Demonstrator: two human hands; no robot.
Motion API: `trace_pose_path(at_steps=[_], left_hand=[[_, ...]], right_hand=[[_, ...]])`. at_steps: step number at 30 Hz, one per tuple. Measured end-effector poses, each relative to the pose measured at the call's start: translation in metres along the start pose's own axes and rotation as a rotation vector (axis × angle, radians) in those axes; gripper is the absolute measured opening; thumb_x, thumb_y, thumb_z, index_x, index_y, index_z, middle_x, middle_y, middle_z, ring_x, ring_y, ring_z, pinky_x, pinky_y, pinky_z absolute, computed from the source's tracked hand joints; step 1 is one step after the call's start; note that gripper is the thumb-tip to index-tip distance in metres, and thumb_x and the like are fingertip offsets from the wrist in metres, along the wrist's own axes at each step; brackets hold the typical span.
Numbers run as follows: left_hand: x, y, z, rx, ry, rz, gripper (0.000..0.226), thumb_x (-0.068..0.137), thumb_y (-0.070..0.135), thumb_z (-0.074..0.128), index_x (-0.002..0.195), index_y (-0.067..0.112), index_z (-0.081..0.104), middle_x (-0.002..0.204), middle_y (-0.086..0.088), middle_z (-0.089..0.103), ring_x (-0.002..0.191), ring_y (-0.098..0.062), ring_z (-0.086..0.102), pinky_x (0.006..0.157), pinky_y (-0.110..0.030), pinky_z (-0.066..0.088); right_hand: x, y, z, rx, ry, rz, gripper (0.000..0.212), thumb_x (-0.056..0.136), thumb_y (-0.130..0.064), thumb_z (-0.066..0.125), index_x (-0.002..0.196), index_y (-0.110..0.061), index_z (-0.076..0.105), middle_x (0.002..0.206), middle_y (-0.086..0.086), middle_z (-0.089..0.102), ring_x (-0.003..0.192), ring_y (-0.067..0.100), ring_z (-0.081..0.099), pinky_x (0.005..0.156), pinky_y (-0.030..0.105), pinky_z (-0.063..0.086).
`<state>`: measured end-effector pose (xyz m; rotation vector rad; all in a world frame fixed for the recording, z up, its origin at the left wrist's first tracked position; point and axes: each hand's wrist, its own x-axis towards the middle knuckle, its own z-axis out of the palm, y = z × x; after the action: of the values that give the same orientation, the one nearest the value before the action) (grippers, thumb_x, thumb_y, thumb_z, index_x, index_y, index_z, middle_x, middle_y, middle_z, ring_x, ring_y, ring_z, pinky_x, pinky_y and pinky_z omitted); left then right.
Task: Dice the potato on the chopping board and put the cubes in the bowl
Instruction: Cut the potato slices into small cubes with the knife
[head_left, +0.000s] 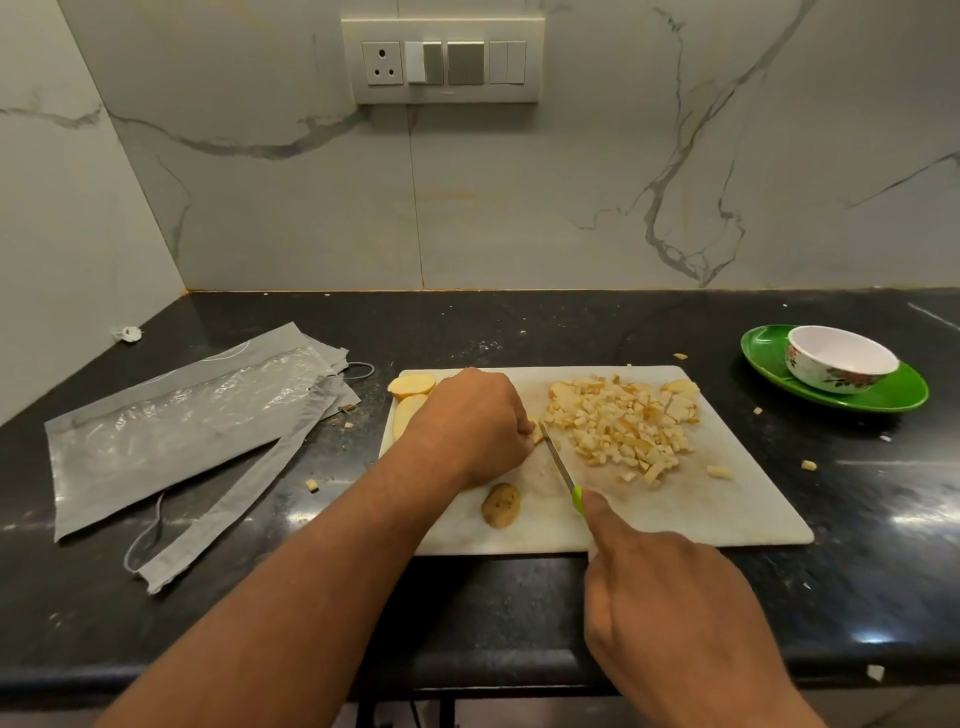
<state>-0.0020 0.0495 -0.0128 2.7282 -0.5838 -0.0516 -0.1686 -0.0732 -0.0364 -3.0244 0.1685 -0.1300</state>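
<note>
A white chopping board (727, 509) lies on the black counter. A heap of diced potato cubes (623, 421) covers its far right part. Two potato slices (410, 387) sit at its far left corner, and a brown potato end (501, 505) lies near the front. My left hand (472, 426) curls over a small potato piece (536, 434), mostly hidden under the fingers. My right hand (670, 597) grips a green-handled knife (558, 457), its blade right beside that piece. The white flowered bowl (841, 358) stands empty at the right.
The bowl sits on a green plate (893, 395) right of the board. A grey pouch with clear plastic (187, 426) lies on the counter at the left. Stray cubes (719, 472) lie on the board and counter. A marble wall rises behind.
</note>
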Motion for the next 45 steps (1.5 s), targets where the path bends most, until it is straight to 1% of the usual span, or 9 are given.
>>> trace_pose_path(at_steps=[10,16,23,26,29,32,35,42,45], left_hand=[[-0.005,-0.002,-0.002,0.069,-0.01,0.004,0.023,0.095,0.037,0.071,0.113,0.027,0.081,0.101,0.008,0.078,0.09,-0.012,0.068,0.086,-0.031,0.06],[0.0,-0.002,0.003,0.088,-0.003,-0.015,0.025,0.094,0.041,0.07,0.108,0.023,0.082,0.094,0.007,0.078,0.082,-0.014,0.068,0.084,-0.034,0.061],[-0.005,-0.002,-0.003,0.009,0.028,-0.018,0.023,0.092,0.037,0.077,0.111,0.025,0.082,0.1,0.005,0.078,0.089,-0.013,0.068,0.083,-0.028,0.057],[-0.006,-0.002,-0.008,-0.013,0.044,-0.055,0.023,0.086,0.041,0.082,0.101,0.024,0.084,0.093,0.004,0.078,0.086,-0.012,0.068,0.08,-0.029,0.058],[-0.007,0.0,-0.008,0.005,0.014,-0.054,0.021,0.09,0.038,0.079,0.103,0.022,0.083,0.094,0.004,0.078,0.088,-0.014,0.068,0.075,-0.026,0.054],[-0.007,-0.001,-0.006,0.013,0.002,-0.052,0.019,0.092,0.035,0.076,0.103,0.021,0.083,0.094,0.003,0.077,0.088,-0.015,0.069,0.074,-0.025,0.054],[-0.004,-0.003,-0.005,0.009,0.012,-0.054,0.019,0.092,0.035,0.076,0.102,0.02,0.083,0.093,0.002,0.077,0.087,-0.016,0.07,0.078,-0.027,0.058],[-0.002,-0.005,-0.005,-0.016,-0.016,-0.041,0.021,0.093,0.033,0.075,0.109,0.021,0.082,0.099,0.003,0.077,0.09,-0.015,0.069,0.081,-0.027,0.057],[-0.005,-0.009,-0.01,-0.022,-0.029,-0.035,0.018,0.094,0.02,0.073,0.11,0.026,0.082,0.107,0.006,0.077,0.096,-0.013,0.067,0.09,-0.029,0.056]], right_hand=[[0.022,-0.011,-0.007,0.026,0.141,-0.014,0.058,0.101,-0.037,0.027,0.158,-0.031,0.016,0.09,-0.005,0.059,0.075,0.013,0.052,0.064,0.032,0.039],[0.02,-0.013,0.003,0.006,0.066,-0.019,0.061,0.102,-0.036,0.027,0.159,-0.029,0.009,0.091,-0.003,0.056,0.078,0.015,0.053,0.064,0.032,0.04],[-0.01,-0.007,-0.018,0.063,-0.168,0.066,0.063,0.101,-0.042,0.027,0.156,-0.04,-0.003,0.104,-0.008,0.058,0.099,0.016,0.057,0.086,0.034,0.045],[-0.009,-0.009,-0.026,0.046,-0.018,0.049,0.061,0.101,-0.039,0.028,0.158,-0.037,0.005,0.09,-0.006,0.052,0.083,0.016,0.053,0.072,0.032,0.041],[0.01,-0.015,-0.02,0.028,0.135,-0.012,0.058,0.102,-0.037,0.027,0.158,-0.031,0.015,0.094,-0.004,0.062,0.078,0.015,0.053,0.064,0.032,0.038],[0.029,-0.019,-0.008,0.047,0.154,-0.047,0.057,0.101,-0.035,0.03,0.157,-0.029,0.022,0.096,-0.004,0.063,0.08,0.015,0.054,0.063,0.032,0.04],[0.028,-0.018,0.0,0.026,0.118,-0.051,0.059,0.101,-0.034,0.029,0.158,-0.029,0.017,0.087,-0.003,0.056,0.074,0.015,0.051,0.057,0.032,0.035],[-0.009,-0.013,-0.013,0.026,-0.095,-0.005,0.064,0.102,-0.039,0.029,0.158,-0.035,-0.002,0.101,-0.004,0.058,0.091,0.017,0.055,0.078,0.034,0.043],[-0.012,-0.013,-0.026,0.019,-0.048,-0.008,0.062,0.101,-0.04,0.029,0.158,-0.035,0.003,0.106,-0.006,0.062,0.095,0.017,0.057,0.079,0.034,0.043]])
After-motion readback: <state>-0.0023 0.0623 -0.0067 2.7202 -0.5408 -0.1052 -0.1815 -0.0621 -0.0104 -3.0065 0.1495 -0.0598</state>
